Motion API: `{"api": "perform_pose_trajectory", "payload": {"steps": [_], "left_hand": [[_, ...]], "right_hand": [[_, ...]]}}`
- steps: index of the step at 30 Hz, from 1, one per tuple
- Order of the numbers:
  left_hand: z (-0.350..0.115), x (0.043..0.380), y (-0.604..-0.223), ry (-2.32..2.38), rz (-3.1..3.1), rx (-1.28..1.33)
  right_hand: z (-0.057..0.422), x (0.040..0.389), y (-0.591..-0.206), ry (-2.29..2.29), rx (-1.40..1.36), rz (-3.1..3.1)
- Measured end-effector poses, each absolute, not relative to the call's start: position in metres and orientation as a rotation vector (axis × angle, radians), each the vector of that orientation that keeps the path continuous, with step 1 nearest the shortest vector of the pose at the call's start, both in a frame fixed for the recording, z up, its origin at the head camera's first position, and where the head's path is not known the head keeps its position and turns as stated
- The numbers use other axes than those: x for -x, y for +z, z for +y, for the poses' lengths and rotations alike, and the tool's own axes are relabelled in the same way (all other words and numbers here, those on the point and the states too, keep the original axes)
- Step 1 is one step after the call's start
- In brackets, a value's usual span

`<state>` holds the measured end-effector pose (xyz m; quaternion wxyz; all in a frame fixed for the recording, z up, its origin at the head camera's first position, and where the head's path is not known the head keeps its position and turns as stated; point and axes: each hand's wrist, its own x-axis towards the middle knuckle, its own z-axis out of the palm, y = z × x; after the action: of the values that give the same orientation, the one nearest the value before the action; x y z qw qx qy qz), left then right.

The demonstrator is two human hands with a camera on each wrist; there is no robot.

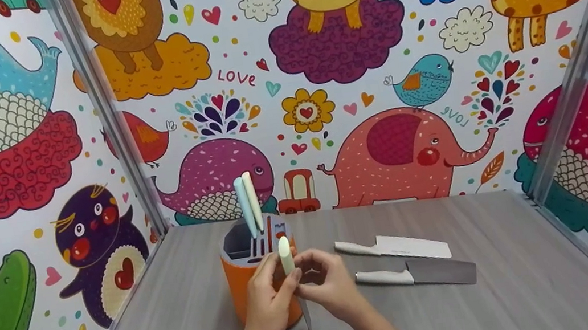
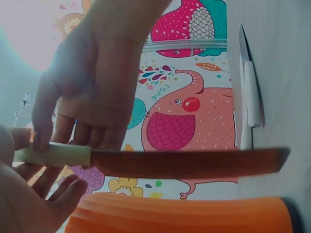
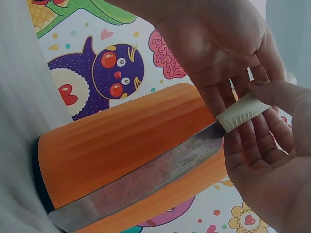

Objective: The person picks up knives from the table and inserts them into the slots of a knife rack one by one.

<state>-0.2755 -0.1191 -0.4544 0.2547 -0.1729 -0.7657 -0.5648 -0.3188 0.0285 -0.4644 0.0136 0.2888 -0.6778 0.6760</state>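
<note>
Both hands are on the pale green handle of a knife (image 1: 285, 251), its blade pointing down in front of an orange knife block (image 1: 238, 291). My left hand (image 1: 266, 301) grips the handle with thumb and fingers. From the other side my right hand (image 1: 330, 282) pinches the same handle, its thumb close to the left thumb. The long blade (image 2: 189, 164) shows bare in the left wrist view. In the right wrist view the blade (image 3: 141, 182) slants across the block's orange side. Part of the handle is hidden behind fingers.
Two knives with a light blue handle (image 1: 246, 209) and a cream handle (image 1: 252, 199) stand in the block's grey slotted top. To the right, two white-handled cleavers (image 1: 412, 246) (image 1: 441, 272) lie on the grey table (image 1: 498, 309). Cartoon-printed walls (image 1: 303, 146) enclose the table.
</note>
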Motion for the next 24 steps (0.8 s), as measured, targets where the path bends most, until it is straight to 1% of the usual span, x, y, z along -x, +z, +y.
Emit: {"api": "perform_pose_trajectory", "payload": {"steps": [11, 16, 21, 24], "left_hand": [[-0.119, 0.271, -0.45, -1.6, -2.067, 0.456], [-0.121, 0.268, -0.445, -1.608, -2.064, 0.379], [-0.121, 0.266, -0.441, -1.57, -2.064, 0.313], [-0.122, 0.264, -0.438, -1.546, -2.06, 0.297]], "right_hand": [[0.035, 0.327, -0.471, 2.142, -0.906, -2.013], [0.035, 0.335, -0.482, 2.148, -0.761, -1.99], [0.029, 0.348, -0.507, 2.12, -0.598, -1.944], [0.026, 0.359, -0.528, 2.096, -0.584, -1.956]]}}
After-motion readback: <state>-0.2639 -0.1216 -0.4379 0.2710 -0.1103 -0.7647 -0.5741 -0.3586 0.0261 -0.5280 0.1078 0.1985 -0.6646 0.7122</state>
